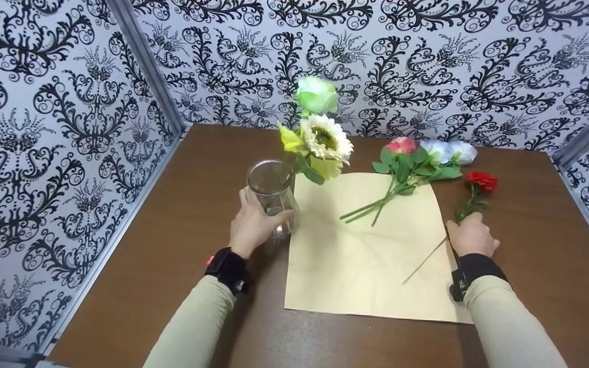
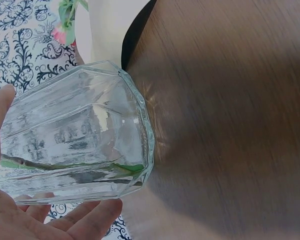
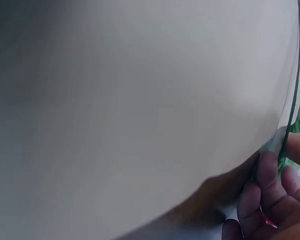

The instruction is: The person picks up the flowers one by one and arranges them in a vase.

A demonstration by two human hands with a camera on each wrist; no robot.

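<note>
My left hand (image 1: 258, 222) grips a clear glass vase (image 1: 270, 179), thumb on one side and fingers round the other. In the left wrist view the faceted vase (image 2: 80, 130) shows a green stem (image 2: 50, 165) inside, reaching toward its base. A cream sunflower (image 1: 322, 137) and a pale green rose (image 1: 317, 95) rise over the vase, leaning right. Over at the paper's right edge, my right hand (image 1: 472, 236) pinches the stem of a red carnation (image 1: 481, 180). The thin stem (image 3: 296, 80) runs past the fingertips in the right wrist view.
A sheet of cream paper (image 1: 356, 271) lies on the brown table (image 1: 182, 194). Across its far part rest a pink rose (image 1: 401, 145) and pale blue roses (image 1: 437, 152), their stems pointing toward me. Patterned panels (image 1: 253, 56) stand behind and at the sides.
</note>
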